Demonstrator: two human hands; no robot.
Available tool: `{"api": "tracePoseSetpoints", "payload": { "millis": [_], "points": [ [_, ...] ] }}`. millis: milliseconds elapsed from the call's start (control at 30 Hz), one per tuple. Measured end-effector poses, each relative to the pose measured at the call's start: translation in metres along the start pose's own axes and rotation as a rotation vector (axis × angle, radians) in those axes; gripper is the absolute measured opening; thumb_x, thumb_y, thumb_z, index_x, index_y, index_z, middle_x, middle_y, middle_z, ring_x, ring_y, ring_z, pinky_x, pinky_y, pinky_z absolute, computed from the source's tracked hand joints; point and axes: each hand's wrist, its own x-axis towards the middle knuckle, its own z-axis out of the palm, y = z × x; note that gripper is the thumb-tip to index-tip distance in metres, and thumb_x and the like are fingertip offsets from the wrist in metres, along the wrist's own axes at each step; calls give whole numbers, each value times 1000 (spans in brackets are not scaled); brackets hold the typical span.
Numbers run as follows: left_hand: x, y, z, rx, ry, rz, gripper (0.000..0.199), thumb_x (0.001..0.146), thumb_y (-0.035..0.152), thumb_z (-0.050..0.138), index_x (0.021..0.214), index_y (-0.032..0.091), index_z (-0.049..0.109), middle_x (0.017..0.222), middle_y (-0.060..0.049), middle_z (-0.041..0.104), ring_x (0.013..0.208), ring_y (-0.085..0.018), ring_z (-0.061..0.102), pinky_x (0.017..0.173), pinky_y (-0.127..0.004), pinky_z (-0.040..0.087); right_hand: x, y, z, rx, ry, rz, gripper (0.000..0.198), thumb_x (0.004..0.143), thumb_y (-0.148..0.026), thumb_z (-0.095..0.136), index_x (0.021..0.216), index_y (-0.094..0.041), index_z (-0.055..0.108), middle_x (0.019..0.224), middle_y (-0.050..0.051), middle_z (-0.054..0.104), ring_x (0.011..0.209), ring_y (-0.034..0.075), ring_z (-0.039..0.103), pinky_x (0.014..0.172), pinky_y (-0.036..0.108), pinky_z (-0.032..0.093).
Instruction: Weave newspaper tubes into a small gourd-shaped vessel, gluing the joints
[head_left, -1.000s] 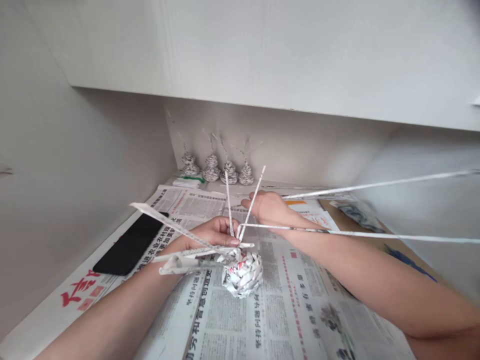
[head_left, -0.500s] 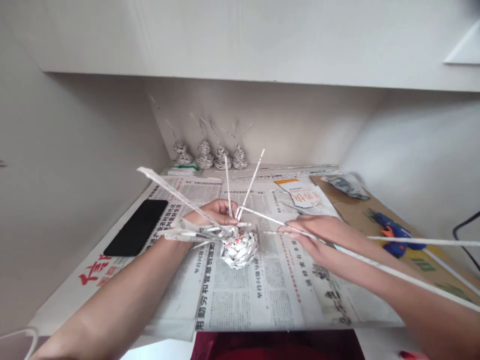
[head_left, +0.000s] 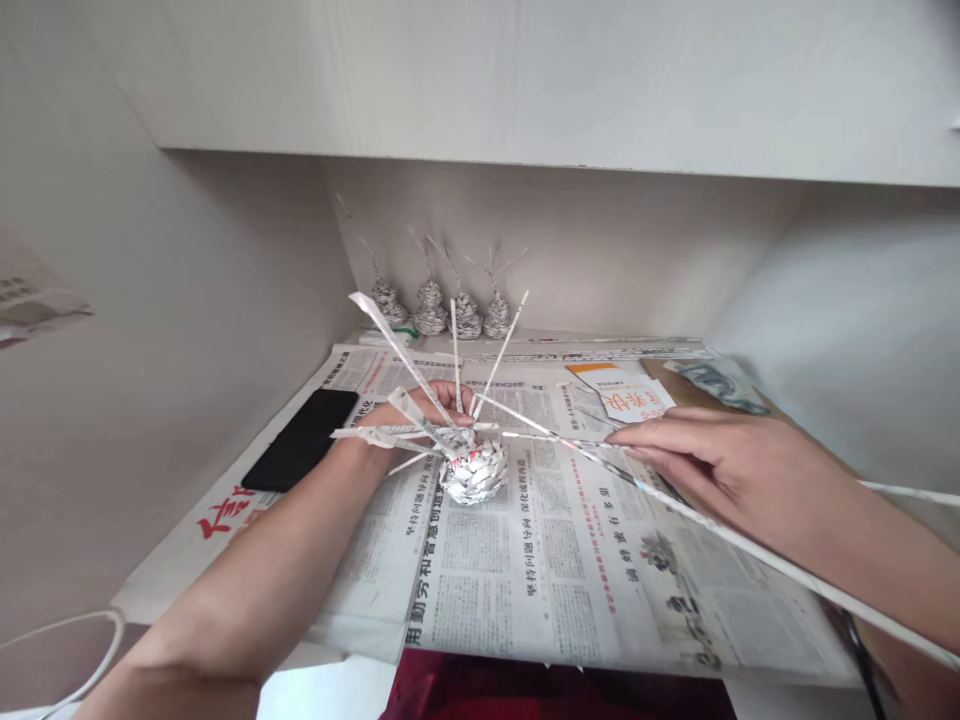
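Note:
A small round woven piece of rolled newspaper (head_left: 474, 474) stands in the middle of the table. Several paper tubes fan out from its top. My left hand (head_left: 431, 405) is closed around the far side of the weave near the tube bases, its fingers partly hidden by tubes. My right hand (head_left: 690, 450), to the right, pinches a thin rolled paper tube (head_left: 559, 439) between thumb and fingers. That tube's free tip points left, close to the woven piece. Another long paper tube (head_left: 720, 522) runs from the weave rightward across the front of my right hand.
Newspaper sheets (head_left: 510, 590) cover the table. A black phone (head_left: 304, 440) lies at left. Several finished woven gourd shapes (head_left: 465, 315) stand along the back wall. At right are a printed card (head_left: 622, 393) and a clear plastic bag (head_left: 720, 385). An overhead panel (head_left: 525, 80) hangs low.
My right hand has moved right, away from the woven piece, sliding along the thin tube. The left hand stays at the weave, with the spread tubes turned slightly. The view has shifted right.

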Motion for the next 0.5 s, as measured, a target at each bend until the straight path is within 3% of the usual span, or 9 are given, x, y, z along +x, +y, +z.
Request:
{"api": "tracePoseSetpoints", "payload": {
  "millis": [133, 500],
  "points": [
    [2, -2, -3, -11, -31, -19, 21, 64, 17, 79, 79, 13, 65, 65, -2, 69, 55, -15, 63, 56, -26, 48, 3, 0, 1, -110, 5, -39, 26, 89, -38, 53, 106, -35, 72, 98, 2, 73, 92, 26, 65, 79, 41, 51],
    [-2, 4, 6, -9, 15, -24, 19, 68, 11, 75, 80, 12, 61, 65, -1, 69, 58, -16, 63, 58, -26, 47, 6, 1, 6, -230, 18, -105, 27, 93, -39, 48, 107, -37, 70, 97, 1, 72, 83, 23, 67, 74, 39, 50]
  ]
}}
